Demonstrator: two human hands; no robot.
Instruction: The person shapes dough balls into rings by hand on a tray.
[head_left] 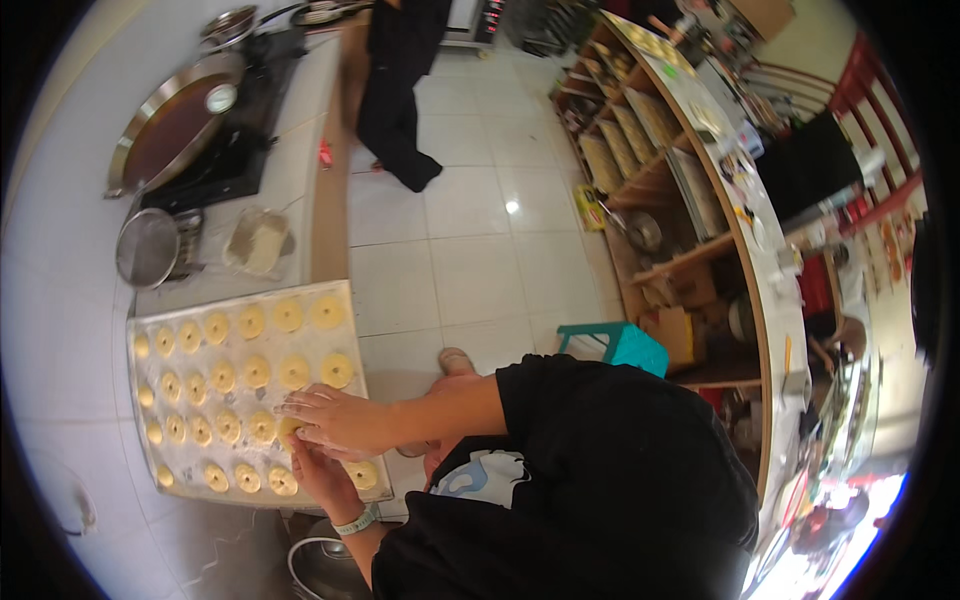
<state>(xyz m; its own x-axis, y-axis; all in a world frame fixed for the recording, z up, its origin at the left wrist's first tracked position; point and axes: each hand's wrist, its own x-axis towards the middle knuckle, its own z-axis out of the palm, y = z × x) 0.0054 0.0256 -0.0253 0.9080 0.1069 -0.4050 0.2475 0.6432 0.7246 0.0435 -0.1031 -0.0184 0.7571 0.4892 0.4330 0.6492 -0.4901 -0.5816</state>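
Note:
A large floured tray (345, 300) lies at the left, with rows of pale yellow, ring-shaped dough pieces (257, 371) on it. Most show a small hole or dent in the middle. Over the tray's near side, my right hand (345, 420) reaches in from above, its fingers curled on a dough piece (290, 428). My left hand (322, 478), with a light wristband, comes from below and its fingertips meet the same piece. The dough is partly hidden by my fingers, so its exact shape cannot be made out.
Beyond the tray stand a sieve (148, 248), a plastic tub (257, 240) and a wide pan of brown liquid (170, 135) on a stove. A teal stool (620, 348) stands by the wooden shelves (690, 250). A person in dark trousers (400, 130) stands at the counter.

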